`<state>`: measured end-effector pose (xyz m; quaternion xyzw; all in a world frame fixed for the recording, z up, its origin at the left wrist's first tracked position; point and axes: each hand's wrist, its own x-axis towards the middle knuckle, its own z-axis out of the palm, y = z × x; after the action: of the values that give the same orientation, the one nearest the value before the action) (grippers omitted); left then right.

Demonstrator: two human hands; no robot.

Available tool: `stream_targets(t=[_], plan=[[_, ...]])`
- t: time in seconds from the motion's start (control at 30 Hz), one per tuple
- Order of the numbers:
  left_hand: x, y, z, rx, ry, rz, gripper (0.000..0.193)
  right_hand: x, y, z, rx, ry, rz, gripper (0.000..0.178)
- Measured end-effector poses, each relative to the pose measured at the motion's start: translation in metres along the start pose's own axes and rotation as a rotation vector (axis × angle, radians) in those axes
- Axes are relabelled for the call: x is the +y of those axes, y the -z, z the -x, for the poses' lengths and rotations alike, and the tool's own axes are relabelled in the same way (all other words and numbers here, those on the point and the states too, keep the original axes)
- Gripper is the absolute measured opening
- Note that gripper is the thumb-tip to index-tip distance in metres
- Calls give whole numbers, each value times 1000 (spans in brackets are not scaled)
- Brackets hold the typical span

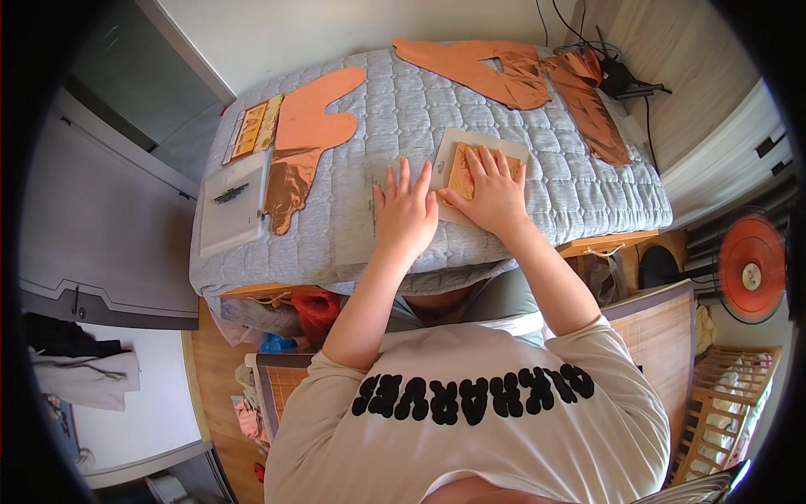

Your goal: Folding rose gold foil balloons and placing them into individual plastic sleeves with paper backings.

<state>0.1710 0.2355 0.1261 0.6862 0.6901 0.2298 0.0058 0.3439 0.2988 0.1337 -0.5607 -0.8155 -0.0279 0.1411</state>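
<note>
My right hand (495, 191) lies flat with fingers spread on an orange sheet (459, 172), which rests on a pale grey card (510, 149) with a hang hole. My left hand (406, 210) is just left of the card, fingers stretched out over what looks like a clear plastic sleeve (359, 223) on the quilted cover. Neither hand grips anything. Left of them lies a flat copper-orange foil balloon (312, 126), its lower end creased and shiny. Farther back are another flat foil balloon (470, 71) and a crumpled foil piece (592, 113).
The grey quilted surface (395, 101) spans the middle. At its left are a white tray (231, 210) bearing a small dark item and an orange-yellow packet (252, 130). Black cables (617, 76) hang at the back right. A red fan (751, 273) stands right, above a wooden crib (726, 412).
</note>
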Motion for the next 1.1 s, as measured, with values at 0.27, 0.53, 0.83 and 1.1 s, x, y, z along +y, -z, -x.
stream_targets(t=[0.27,0.53,0.83,1.1], plan=[[14,-14,-20,-58,38,-19,58,21,8,16,-13,133,-46,76],[28,-16,-23,-146,8,-74,59,34,7,16,-11,213,-99,61],[38,-16,-28,-184,51,-121,58,33,6,12,-59,247,-77,62],[25,-23,-26,-106,-5,-35,59,29,2,6,-57,283,-85,58]])
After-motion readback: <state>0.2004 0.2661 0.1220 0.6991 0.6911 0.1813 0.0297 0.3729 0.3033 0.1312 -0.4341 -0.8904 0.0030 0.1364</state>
